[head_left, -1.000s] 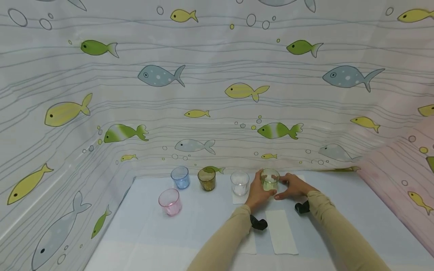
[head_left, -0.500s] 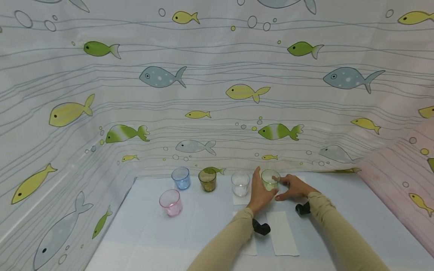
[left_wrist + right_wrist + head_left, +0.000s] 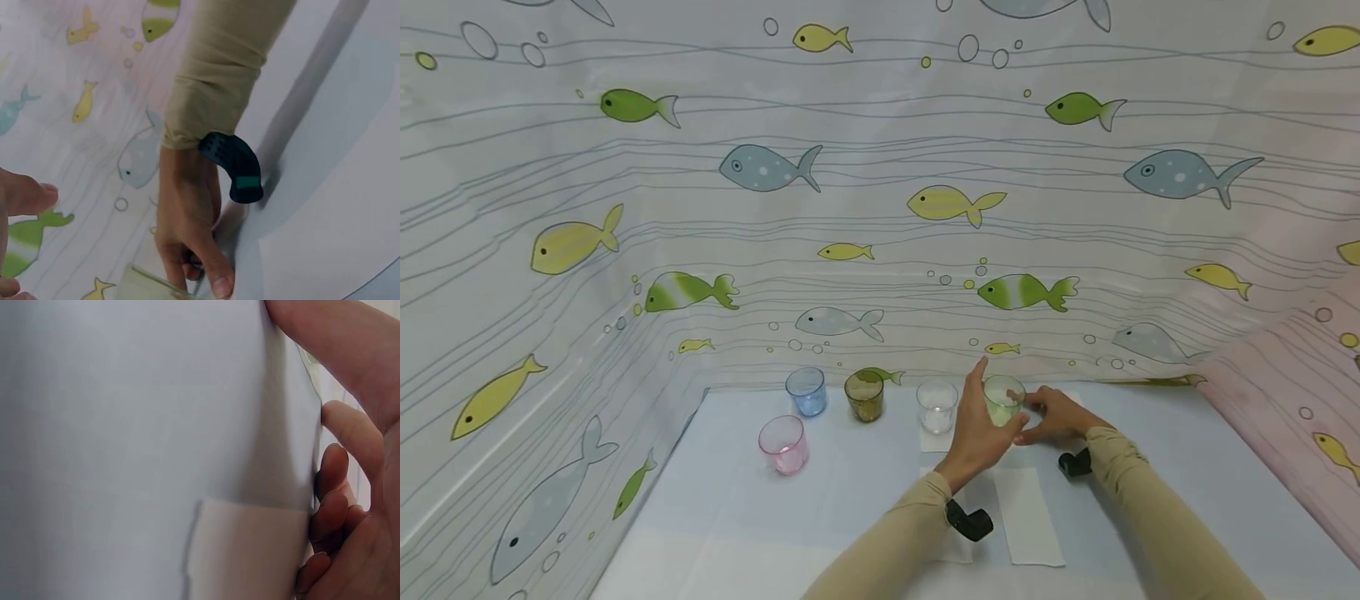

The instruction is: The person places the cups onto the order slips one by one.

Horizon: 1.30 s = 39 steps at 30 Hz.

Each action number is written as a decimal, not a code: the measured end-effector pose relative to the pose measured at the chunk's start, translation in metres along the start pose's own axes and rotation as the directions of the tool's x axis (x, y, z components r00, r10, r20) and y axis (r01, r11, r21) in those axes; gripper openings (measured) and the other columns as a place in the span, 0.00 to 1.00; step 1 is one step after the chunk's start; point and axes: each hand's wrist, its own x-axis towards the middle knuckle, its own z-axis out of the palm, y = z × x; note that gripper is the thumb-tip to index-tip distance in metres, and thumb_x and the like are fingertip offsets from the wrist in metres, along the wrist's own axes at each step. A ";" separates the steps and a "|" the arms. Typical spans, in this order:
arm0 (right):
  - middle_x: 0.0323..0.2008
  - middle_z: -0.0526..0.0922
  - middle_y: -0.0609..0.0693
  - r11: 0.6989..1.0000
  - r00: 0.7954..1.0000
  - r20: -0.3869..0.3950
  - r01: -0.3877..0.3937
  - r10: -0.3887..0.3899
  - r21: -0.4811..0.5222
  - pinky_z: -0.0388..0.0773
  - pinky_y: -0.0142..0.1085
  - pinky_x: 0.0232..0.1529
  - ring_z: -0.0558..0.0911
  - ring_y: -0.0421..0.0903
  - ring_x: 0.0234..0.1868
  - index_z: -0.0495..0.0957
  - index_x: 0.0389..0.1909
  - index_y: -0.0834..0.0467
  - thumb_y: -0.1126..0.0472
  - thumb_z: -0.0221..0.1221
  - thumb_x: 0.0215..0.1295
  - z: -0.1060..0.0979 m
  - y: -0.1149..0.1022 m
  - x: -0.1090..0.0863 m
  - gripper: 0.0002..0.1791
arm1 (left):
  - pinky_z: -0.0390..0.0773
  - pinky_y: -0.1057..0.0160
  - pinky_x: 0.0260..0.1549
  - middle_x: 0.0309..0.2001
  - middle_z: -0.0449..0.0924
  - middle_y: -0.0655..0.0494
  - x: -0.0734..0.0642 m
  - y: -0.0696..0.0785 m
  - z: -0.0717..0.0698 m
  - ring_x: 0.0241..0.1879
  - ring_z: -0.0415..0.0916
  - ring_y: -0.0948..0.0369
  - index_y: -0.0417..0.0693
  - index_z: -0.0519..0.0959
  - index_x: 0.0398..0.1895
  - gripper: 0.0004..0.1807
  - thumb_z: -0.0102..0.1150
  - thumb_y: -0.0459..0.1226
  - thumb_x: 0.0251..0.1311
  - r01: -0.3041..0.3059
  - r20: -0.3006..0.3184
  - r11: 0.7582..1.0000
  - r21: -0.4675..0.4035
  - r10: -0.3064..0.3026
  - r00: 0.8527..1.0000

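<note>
A pale green glass stands upright near the back of the table, between both hands. My left hand is at its left, fingers straight and spread upward, thumb across the front of the glass. On the other side, my right hand holds the glass, index finger reaching round behind, thumb at the near side. In the left wrist view the right hand points down beside the glass, which is partly cut off. The right wrist view shows the right hand's curled fingers low at the table.
Left of the hands stand a clear glass, an amber glass, a blue glass and a pink glass. White strips lie on the table in front. A fish-patterned curtain rises behind.
My left hand's fingers have straightened and come away from the glass's rim, the hand dropping slightly toward me. My right hand and the glass have barely moved; the head view shifts slightly.
</note>
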 end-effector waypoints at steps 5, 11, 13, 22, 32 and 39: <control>0.54 0.79 0.66 0.999 0.999 0.011 -0.039 0.039 -0.007 0.78 0.62 0.61 0.78 0.60 0.55 0.72 0.74 0.66 0.39 0.81 0.49 0.000 0.001 -0.001 0.56 | 0.68 0.55 0.78 0.81 0.60 0.46 -0.008 0.010 -0.024 0.80 0.62 0.49 0.45 0.52 0.84 0.51 0.73 0.35 0.64 -0.085 0.018 0.995 -0.059 0.086 0.996; 0.54 0.78 0.65 0.998 0.997 0.022 -0.069 0.069 -0.007 0.77 0.62 0.62 0.78 0.60 0.55 0.71 0.74 0.65 0.37 0.81 0.49 0.001 0.005 -0.002 0.57 | 0.65 0.52 0.79 0.80 0.61 0.43 -0.016 0.005 -0.059 0.81 0.61 0.48 0.40 0.55 0.82 0.47 0.72 0.32 0.65 -0.120 0.021 0.987 -0.103 0.123 0.992; 0.54 0.78 0.64 0.998 0.997 0.030 -0.066 0.067 -0.008 0.77 0.62 0.62 0.77 0.59 0.55 0.71 0.74 0.65 0.37 0.80 0.49 0.001 0.007 -0.002 0.57 | 0.65 0.50 0.79 0.79 0.63 0.43 -0.019 0.001 -0.072 0.80 0.62 0.48 0.39 0.58 0.80 0.45 0.72 0.31 0.64 -0.117 0.008 0.988 -0.105 0.119 0.993; 0.55 0.78 0.63 0.999 0.998 0.036 -0.054 0.054 -0.009 0.78 0.60 0.61 0.77 0.58 0.54 0.72 0.73 0.67 0.36 0.80 0.50 0.003 0.011 0.000 0.57 | 0.71 0.53 0.76 0.69 0.76 0.40 -0.027 -0.017 -0.136 0.73 0.72 0.45 0.35 0.71 0.71 0.33 0.73 0.31 0.64 -0.114 -0.164 0.991 -0.066 0.102 0.981; 0.53 0.78 0.63 0.999 0.999 0.028 -0.029 0.030 -0.021 0.79 0.60 0.58 0.77 0.58 0.53 0.73 0.72 0.67 0.36 0.80 0.50 0.001 0.007 0.001 0.56 | 0.80 0.55 0.67 0.59 0.83 0.37 -0.047 -0.027 -0.196 0.64 0.80 0.44 0.32 0.79 0.60 0.25 0.74 0.26 0.60 -0.144 -0.367 0.987 0.069 0.159 0.917; 0.53 0.78 0.63 1.000 0.999 0.034 -0.010 0.011 -0.024 0.78 0.59 0.58 0.77 0.58 0.53 0.72 0.74 0.64 0.37 0.80 0.51 -0.001 0.004 0.002 0.56 | 0.70 0.45 0.66 0.59 0.84 0.41 -0.063 -0.039 -0.243 0.66 0.75 0.44 0.39 0.82 0.60 0.27 0.78 0.29 0.56 0.005 -0.430 0.968 0.250 0.106 0.896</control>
